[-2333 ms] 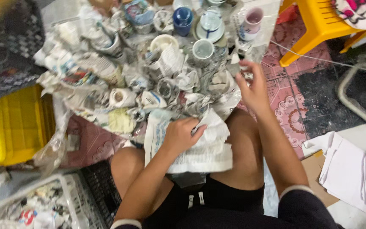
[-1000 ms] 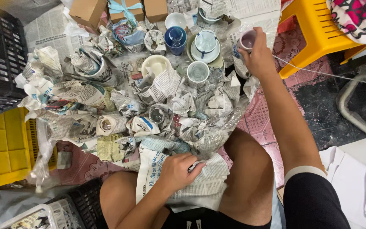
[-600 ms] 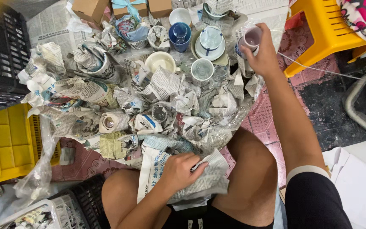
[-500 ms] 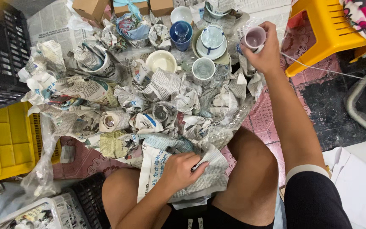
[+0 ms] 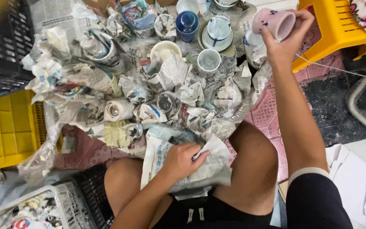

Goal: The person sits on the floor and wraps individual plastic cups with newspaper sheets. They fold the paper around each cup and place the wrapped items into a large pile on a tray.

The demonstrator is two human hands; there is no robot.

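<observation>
I sit on the floor with a sheet of newspaper [image 5: 210, 169] spread over my lap. My left hand [image 5: 182, 160] rests on it with fingers pinching a fold of the paper. My right hand [image 5: 285, 40] is stretched out to the far right and holds a small pink cup [image 5: 274, 21] tilted on its side, lifted above the pile. Below it spreads a heap of crumpled newspaper [image 5: 157, 97] with cups wrapped in it.
Bare cups and saucers stand at the far edge: a blue cup [image 5: 187, 24], a white cup on a saucer [image 5: 218, 30], a clear glass [image 5: 209, 60], a cream bowl [image 5: 164, 51]. A yellow stool [image 5: 335, 29] is at right, a yellow crate [image 5: 10, 127] and black crates at left, a white basket [image 5: 30, 210] at bottom left.
My right hand reached to the far right, closed on the pink cup and lifted it up, tilting it. My left hand stayed on the newspaper in my lap.
</observation>
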